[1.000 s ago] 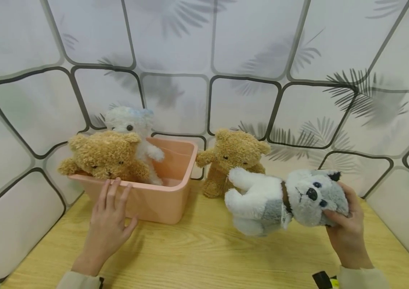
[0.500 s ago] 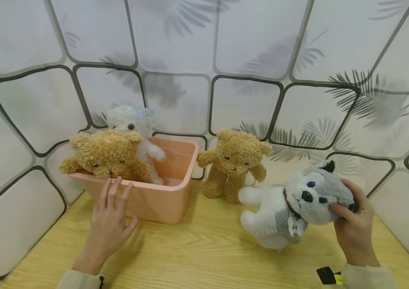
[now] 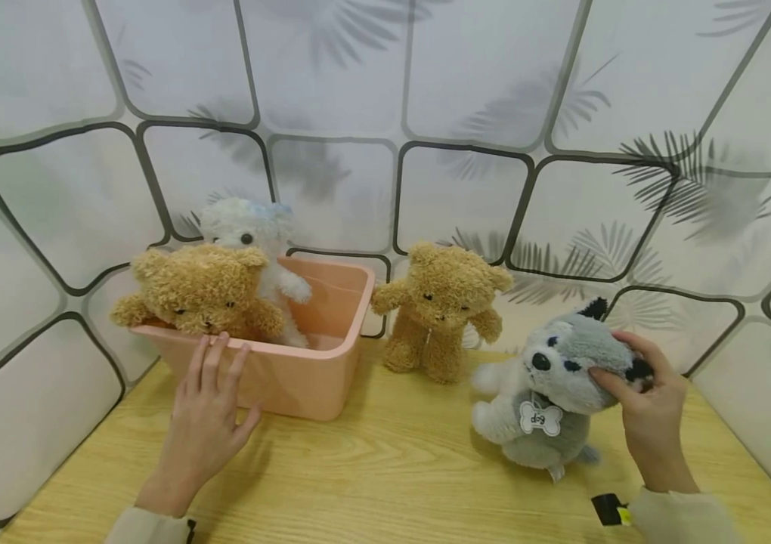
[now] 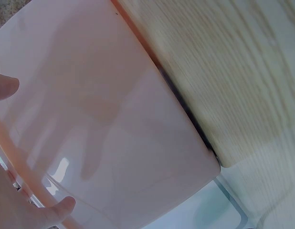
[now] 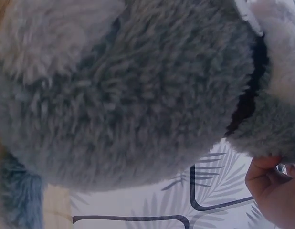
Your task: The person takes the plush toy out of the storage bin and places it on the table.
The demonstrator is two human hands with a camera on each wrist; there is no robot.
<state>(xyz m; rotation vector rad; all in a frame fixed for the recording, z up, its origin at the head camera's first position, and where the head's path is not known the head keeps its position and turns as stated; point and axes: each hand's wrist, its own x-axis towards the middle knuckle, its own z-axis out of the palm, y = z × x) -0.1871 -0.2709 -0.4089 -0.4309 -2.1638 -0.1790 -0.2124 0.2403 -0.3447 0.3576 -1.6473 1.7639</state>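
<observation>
A grey and white plush husky point(image 3: 565, 363) with a bone-shaped "dog" tag point(image 3: 540, 418) leans at the right of the table, its head gripped by my right hand point(image 3: 654, 412). Thumb and fingers hold the grey top of the head near a black ear. In the right wrist view the husky's furry body point(image 5: 138, 105) fills most of the picture. My left hand point(image 3: 205, 423) rests with straight fingers on the front rim of a pink bin point(image 3: 304, 381). Inside the bin sit a tan teddy bear point(image 3: 198, 291) and, behind it, a white plush toy point(image 3: 249, 227).
Another tan teddy bear point(image 3: 447, 310) stands between the bin and the husky, near the back wall. Patterned wall panels point(image 3: 331, 75) with leaf prints enclose the wooden table point(image 3: 372, 483) at the back and both sides.
The husky has turned from lying sideways toward upright and come down nearer the table, its legs now clear of the standing bear. My left hand stays on the bin rim.
</observation>
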